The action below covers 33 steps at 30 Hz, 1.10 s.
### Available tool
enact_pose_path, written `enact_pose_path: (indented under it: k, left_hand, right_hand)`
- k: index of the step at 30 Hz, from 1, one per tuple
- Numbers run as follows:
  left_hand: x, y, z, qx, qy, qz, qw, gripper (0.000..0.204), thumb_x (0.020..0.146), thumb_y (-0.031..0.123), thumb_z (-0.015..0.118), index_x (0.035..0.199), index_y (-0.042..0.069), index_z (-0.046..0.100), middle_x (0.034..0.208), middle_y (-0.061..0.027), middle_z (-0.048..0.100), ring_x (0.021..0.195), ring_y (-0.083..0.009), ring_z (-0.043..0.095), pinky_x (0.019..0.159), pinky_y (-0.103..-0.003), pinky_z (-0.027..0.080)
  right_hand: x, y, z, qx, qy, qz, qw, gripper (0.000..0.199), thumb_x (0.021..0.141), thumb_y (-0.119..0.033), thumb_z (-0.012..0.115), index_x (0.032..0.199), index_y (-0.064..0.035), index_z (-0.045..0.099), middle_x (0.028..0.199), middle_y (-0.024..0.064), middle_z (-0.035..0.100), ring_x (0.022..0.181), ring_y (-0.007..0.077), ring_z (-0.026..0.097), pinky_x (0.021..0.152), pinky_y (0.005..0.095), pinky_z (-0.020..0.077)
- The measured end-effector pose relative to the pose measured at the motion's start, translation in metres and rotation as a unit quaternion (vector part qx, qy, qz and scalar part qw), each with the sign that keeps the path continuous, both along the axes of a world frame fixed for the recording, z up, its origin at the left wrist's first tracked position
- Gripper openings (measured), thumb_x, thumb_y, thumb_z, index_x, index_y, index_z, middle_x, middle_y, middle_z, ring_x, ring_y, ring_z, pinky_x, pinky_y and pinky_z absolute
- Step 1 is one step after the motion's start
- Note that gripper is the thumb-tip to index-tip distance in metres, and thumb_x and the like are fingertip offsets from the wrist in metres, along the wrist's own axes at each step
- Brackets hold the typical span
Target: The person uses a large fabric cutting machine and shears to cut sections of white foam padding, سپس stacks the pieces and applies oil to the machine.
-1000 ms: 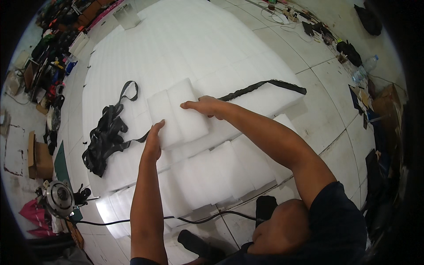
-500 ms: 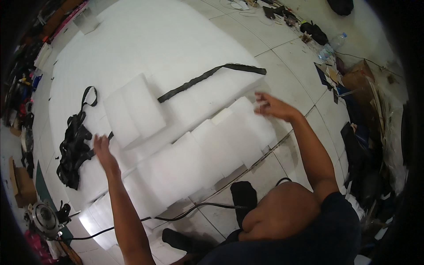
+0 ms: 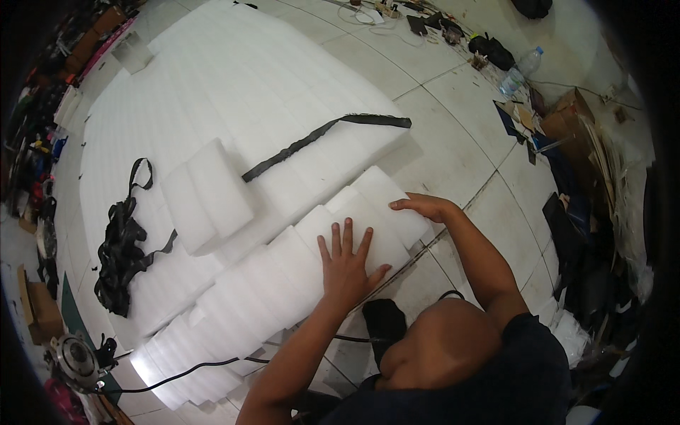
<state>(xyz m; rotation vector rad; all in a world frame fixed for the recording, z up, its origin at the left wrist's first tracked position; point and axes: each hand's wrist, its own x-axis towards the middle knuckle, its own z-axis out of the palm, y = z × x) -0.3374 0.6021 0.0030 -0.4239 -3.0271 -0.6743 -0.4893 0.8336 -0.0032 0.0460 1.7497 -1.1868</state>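
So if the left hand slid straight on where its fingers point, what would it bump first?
Past the white foam pieces under it, the left hand would probably meet the big white foam slab, before the black strip. Heights are unclear, so it might pass over.

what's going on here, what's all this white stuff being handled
The person's left hand is spread over a row of overlapping white foam pieces, while the right hand is at the row's right end, thumb on top. The row lies along the near side of a big white foam stack. On that stack are a separate white block, a black strip and a black strap tangle, none of them in hand.
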Motion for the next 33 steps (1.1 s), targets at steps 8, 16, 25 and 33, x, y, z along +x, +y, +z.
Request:
enact_pose_path:
  k: [8, 16, 25, 33]
  left_hand:
    - [-0.013, 0.002, -0.022, -0.008, -0.003, 0.020, 1.000, 0.076, 0.084, 0.054, 0.063, 0.147, 0.017, 0.042, 0.154, -0.0260, 0.025, 0.142, -0.0462, 0.023, 0.112, -0.065, 0.012]
    - [-0.011, -0.006, -0.029, -0.014, 0.004, 0.031, 0.999, 0.076, 0.084, 0.055, 0.063, 0.147, 0.017, 0.041, 0.154, -0.0262, 0.025, 0.142, -0.0460, 0.023, 0.112, -0.065, 0.012]
    - [-0.006, -0.041, 0.011, 0.057, 0.112, 0.060, 0.990, 0.071, 0.080, 0.041, 0.071, 0.138, 0.009, 0.048, 0.149, -0.0245, 0.034, 0.139, -0.0446, 0.029, 0.112, -0.062, 0.015]
    - [-0.031, -0.214, 0.066, 0.127, 0.269, 0.366, 0.882, 0.047, 0.093, 0.024, 0.061, 0.132, -0.001, 0.050, 0.139, -0.0228, 0.045, 0.132, -0.0364, 0.040, 0.109, -0.045, 0.031]
  right_hand:
    - [-0.008, 0.015, -0.024, -0.007, -0.002, -0.032, 0.999, 0.094, 0.075, -0.046, 0.076, 0.142, 0.0046, 0.035, 0.133, 0.0202, 0.052, 0.120, 0.0272, 0.052, 0.102, 0.0364, 0.0412]
    - [-0.015, 0.072, 0.059, -0.025, 0.079, -0.049, 0.995, 0.092, 0.068, -0.035, 0.082, 0.141, 0.0040, 0.041, 0.129, 0.0188, 0.056, 0.117, 0.0290, 0.055, 0.102, 0.0379, 0.0418]
    - [-0.077, -0.123, 0.075, -0.245, 0.054, -0.041, 0.967, 0.061, 0.085, -0.041, 0.069, 0.128, -0.0003, 0.054, 0.117, 0.0096, 0.063, 0.107, 0.0177, 0.060, 0.091, 0.0319, 0.0477]
    - [-0.117, -0.246, 0.050, -0.080, 0.084, 0.059, 0.991, 0.092, 0.072, -0.064, 0.073, 0.129, 0.0054, 0.053, 0.128, 0.0191, 0.057, 0.118, 0.0323, 0.057, 0.099, 0.0373, 0.0451]
